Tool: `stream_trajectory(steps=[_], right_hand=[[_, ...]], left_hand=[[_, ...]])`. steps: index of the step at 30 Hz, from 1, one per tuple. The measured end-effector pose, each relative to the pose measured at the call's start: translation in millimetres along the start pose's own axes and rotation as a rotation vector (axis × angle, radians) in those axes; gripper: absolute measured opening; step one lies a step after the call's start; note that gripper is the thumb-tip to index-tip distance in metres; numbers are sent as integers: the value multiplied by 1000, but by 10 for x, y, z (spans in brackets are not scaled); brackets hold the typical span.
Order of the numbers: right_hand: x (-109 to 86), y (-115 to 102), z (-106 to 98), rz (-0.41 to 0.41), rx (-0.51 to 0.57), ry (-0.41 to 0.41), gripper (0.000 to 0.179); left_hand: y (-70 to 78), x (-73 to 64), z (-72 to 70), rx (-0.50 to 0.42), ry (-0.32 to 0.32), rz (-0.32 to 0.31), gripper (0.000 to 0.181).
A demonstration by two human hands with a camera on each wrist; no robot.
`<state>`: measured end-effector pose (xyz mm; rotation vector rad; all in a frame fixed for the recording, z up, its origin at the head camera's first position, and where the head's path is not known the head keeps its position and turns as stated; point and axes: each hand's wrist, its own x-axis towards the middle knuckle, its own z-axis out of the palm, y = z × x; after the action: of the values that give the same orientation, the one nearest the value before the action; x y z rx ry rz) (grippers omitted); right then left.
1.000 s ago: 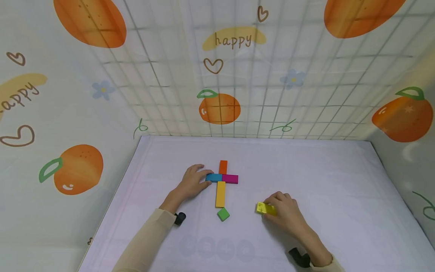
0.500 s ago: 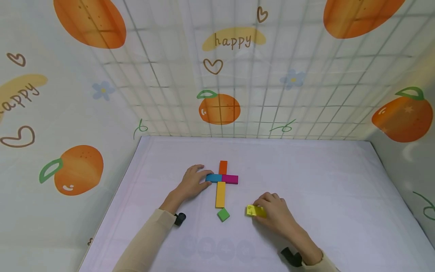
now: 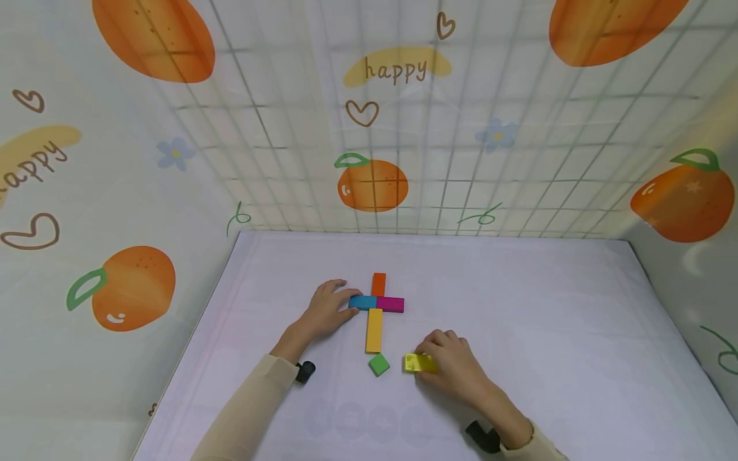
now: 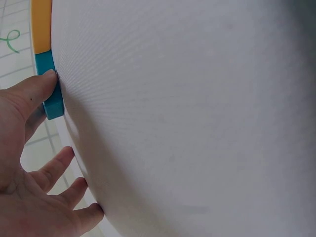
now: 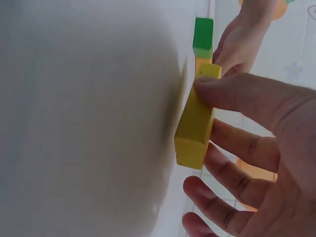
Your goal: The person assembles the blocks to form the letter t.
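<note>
Flat on the table, a blue block (image 3: pixel 362 302) and a magenta block (image 3: pixel 391 305) lie end to end, with an orange block (image 3: pixel 378 284) above and a yellow-orange block (image 3: pixel 374 331) below. My left hand (image 3: pixel 324 312) pinches the blue block's left end between thumb and forefinger, its other fingers spread on the table. Below the yellow-orange block a small green block (image 3: pixel 379 365) sits turned like a diamond. My right hand (image 3: pixel 457 367) holds a bright yellow block (image 3: pixel 419 363) to its right; in the right wrist view the thumb presses one side and fingers the other.
A white table top (image 3: pixel 548 307) extends around the blocks. Printed fabric (image 3: pixel 277 160) with oranges and grid lines rises behind and at both sides. A black wrist strap (image 3: pixel 483 437) sits on the right forearm.
My right hand has slid left and slightly nearer the front edge with the bright yellow block, toward the green block. My left hand and the arranged blocks have stayed still.
</note>
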<state>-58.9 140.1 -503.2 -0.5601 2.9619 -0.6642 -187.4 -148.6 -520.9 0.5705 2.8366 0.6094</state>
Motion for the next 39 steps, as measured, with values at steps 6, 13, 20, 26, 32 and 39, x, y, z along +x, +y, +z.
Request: stream_trajectory(steps=[6, 13, 20, 26, 32, 39], right_hand=[[43, -104, 41, -25, 9, -45, 31], [71, -184, 80, -26, 0, -84, 30], [60, -209, 114, -38, -3, -86, 31], [46, -210, 125, -59, -2, -70, 31], [41, -217, 141, -67, -8, -70, 32], [43, -230, 149, -48, -13, -82, 33]], left_hand=[[4, -3, -4, -1, -1, -1, 42], [11, 3, -11, 6, -11, -7, 43], [10, 6, -7, 11, -11, -15, 43], [-7, 10, 6, 17, -15, -9, 43], [2, 3, 1, 21, -11, -16, 44], [-9, 15, 10, 30, -18, -22, 45]])
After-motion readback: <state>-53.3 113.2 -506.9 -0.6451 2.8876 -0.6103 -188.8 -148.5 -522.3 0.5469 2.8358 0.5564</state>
